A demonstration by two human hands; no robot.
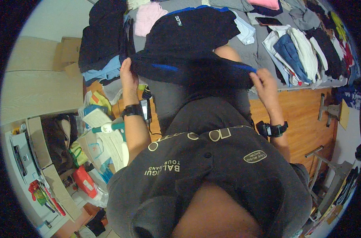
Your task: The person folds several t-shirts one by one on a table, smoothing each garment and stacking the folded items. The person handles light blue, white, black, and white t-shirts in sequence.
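Note:
A black garment with blue edging [186, 38] lies over the near side of the bed and over my lap. At the left, my left hand [129, 74] grips one side of its near part. My right hand [261, 80] pinches the opposite side by a blue strip, with the cloth stretched between both hands. Part of a bare knee or leg shows beyond the cloth, just right of the middle. Folded pink cloth [150, 18] and light blue cloth [244, 28] lie beside the garment. Both wrists carry black bands.
A pile of dark clothes [103, 38] stands on the left of the grey bed sheet [249, 56]. Folded jeans [289, 56], white clothes and a phone [269, 21] lie to the right. Bags and boxes crowd the floor at left; a metal frame [329, 166] stands at lower right.

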